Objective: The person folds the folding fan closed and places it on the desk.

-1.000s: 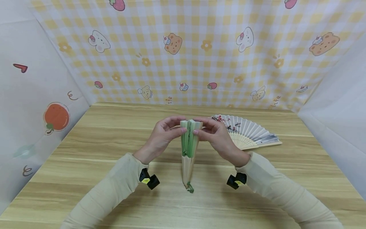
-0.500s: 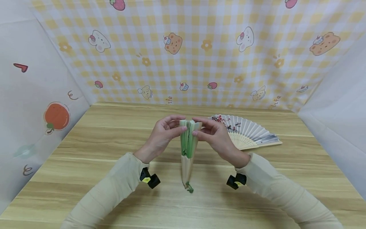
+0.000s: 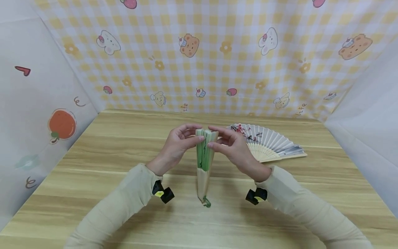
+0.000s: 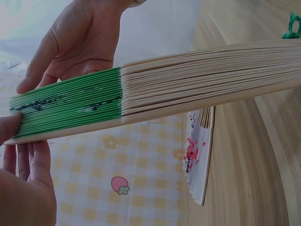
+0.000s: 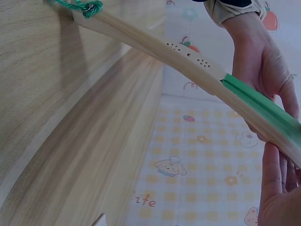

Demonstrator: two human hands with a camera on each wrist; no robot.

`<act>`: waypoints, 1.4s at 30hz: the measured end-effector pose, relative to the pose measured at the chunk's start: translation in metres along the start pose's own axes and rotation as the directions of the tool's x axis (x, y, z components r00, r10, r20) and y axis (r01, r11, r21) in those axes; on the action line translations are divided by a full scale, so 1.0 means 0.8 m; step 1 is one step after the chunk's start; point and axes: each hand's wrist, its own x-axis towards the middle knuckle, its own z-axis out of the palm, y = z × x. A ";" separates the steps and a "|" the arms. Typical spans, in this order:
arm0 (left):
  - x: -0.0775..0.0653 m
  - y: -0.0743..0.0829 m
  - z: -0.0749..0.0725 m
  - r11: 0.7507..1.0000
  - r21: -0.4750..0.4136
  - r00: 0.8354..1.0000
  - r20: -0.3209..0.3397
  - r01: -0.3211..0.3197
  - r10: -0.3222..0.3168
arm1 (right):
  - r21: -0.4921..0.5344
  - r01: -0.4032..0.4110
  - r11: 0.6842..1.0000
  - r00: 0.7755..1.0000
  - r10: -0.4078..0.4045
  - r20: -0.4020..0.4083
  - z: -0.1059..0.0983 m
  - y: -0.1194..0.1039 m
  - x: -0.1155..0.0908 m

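Closed green paper folding fan with pale bamboo ribs (image 3: 205, 162) stands upright at the centre of the wooden worktop (image 3: 93, 166), its pivot end with green cord down on the surface; the left hand (image 3: 175, 148) and the right hand (image 3: 236, 150) each pinch an outer guard stick at the top of the pleats. Judged light, with stiff guards and tearable paper, so best held by the guards. An open white painted fan (image 3: 267, 141) lies flat behind the right hand.
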 end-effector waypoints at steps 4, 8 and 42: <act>0.001 0.004 -0.001 1.000 0.012 1.000 -0.013 0.011 -0.011 | -0.001 -0.001 1.000 1.000 0.001 0.008 0.000 -0.001 0.002; 0.001 0.008 -0.002 0.999 0.030 0.999 -0.025 0.022 -0.021 | -0.007 0.002 1.000 1.000 -0.002 0.014 0.001 -0.002 0.004; 0.004 0.004 -0.055 0.975 0.160 0.975 -0.184 0.153 -0.123 | 0.213 -0.264 0.941 0.962 0.239 0.135 0.042 0.030 0.060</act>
